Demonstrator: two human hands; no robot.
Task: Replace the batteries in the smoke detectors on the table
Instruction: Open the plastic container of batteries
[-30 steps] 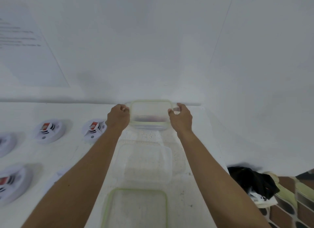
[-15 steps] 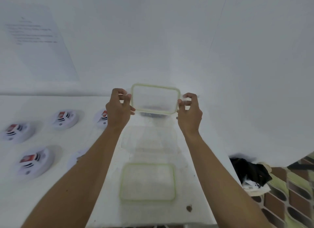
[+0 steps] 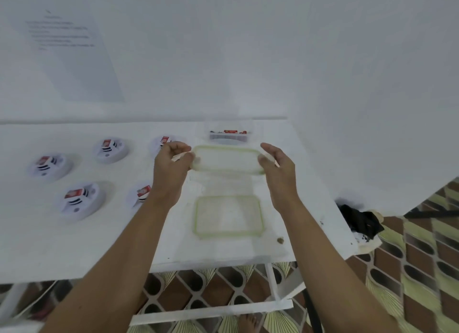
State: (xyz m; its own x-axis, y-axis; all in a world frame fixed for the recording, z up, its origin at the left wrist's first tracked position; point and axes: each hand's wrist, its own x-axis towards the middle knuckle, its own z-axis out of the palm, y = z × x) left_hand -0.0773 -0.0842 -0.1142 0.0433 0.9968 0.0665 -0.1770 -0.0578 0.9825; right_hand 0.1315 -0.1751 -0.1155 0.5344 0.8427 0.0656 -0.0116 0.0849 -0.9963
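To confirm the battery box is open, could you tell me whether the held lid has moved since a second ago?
Yes. The lid has lifted off the battery box at the back and come toward the person.

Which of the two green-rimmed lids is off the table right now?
The farther green-rimmed lid, held between the left hand and right hand; the nearer lid lies flat on the table.

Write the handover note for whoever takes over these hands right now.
Left hand and right hand each grip one end of the clear rectangular green-rimmed plastic lid, held above the white table.
The clear plastic box of batteries stands uncovered at the back.
Five white round smoke detectors lie to its left, batteries showing.
Done: box open.
Left to do: set lid down, swap batteries.
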